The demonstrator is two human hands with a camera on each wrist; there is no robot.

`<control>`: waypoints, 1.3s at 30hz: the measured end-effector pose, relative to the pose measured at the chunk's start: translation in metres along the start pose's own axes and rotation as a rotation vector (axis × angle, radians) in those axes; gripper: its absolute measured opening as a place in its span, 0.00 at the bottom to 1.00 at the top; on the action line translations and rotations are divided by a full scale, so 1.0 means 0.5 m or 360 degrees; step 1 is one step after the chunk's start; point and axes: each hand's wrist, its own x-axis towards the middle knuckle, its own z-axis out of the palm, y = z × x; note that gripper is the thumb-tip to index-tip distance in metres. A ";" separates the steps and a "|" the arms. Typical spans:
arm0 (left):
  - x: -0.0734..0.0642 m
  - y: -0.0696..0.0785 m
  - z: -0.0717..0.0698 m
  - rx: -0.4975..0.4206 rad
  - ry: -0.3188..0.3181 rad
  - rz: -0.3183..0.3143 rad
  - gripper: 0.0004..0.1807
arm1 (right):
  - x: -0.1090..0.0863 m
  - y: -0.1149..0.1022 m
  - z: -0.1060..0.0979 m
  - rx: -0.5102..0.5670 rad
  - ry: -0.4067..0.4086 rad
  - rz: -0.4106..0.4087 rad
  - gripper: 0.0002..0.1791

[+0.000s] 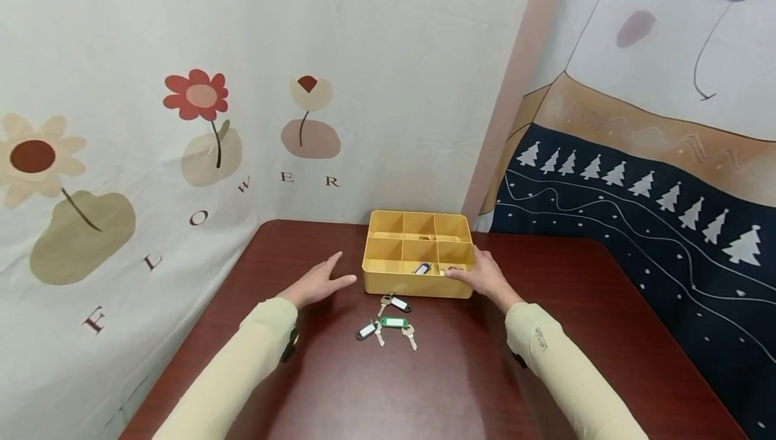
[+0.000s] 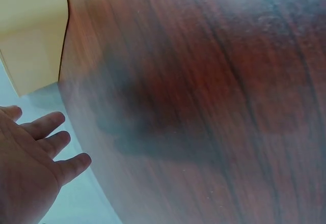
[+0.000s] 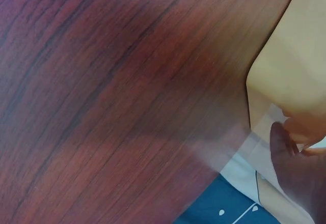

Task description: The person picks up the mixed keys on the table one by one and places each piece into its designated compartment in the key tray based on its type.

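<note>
A yellow divided storage box (image 1: 418, 285) stands toward the back of the table, its compartments facing up. My right hand (image 1: 483, 276) grips its front right corner, thumb across the front rim and fingers by the right wall; part of this grip is hidden. To the left of the box, my left hand (image 1: 318, 281) is held apart from it, fingers spread and holding nothing. In front of the box lie keys with a green key tag (image 1: 394, 322), a dark key tag (image 1: 366, 331) and another dark key tag (image 1: 400, 303). Inside the front middle compartment is a blue key tag (image 1: 422, 269).
The dark red-brown wooden table (image 1: 424, 386) reaches back to a white printed curtain (image 1: 388, 89). On the right hangs a navy curtain (image 1: 606, 204) with white trees. More small items lie in the box's front right and back middle compartments.
</note>
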 end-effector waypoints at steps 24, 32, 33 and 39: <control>-0.032 0.060 0.074 -0.0153 0.0073 0.0648 0.21 | 0.001 -0.015 -0.003 0.0164 -0.0097 0.0157 0.49; -0.023 0.085 0.104 -0.0258 -0.0072 0.0720 0.17 | -0.003 -0.017 -0.005 0.0215 -0.0099 0.0194 0.51; -0.022 0.086 0.109 -0.0261 -0.0085 0.0720 0.17 | -0.003 -0.016 -0.005 0.0215 -0.0103 0.0193 0.52; -0.014 0.102 0.135 -0.0230 -0.0121 0.0764 0.15 | -0.006 -0.012 -0.007 0.0205 -0.0099 0.0216 0.55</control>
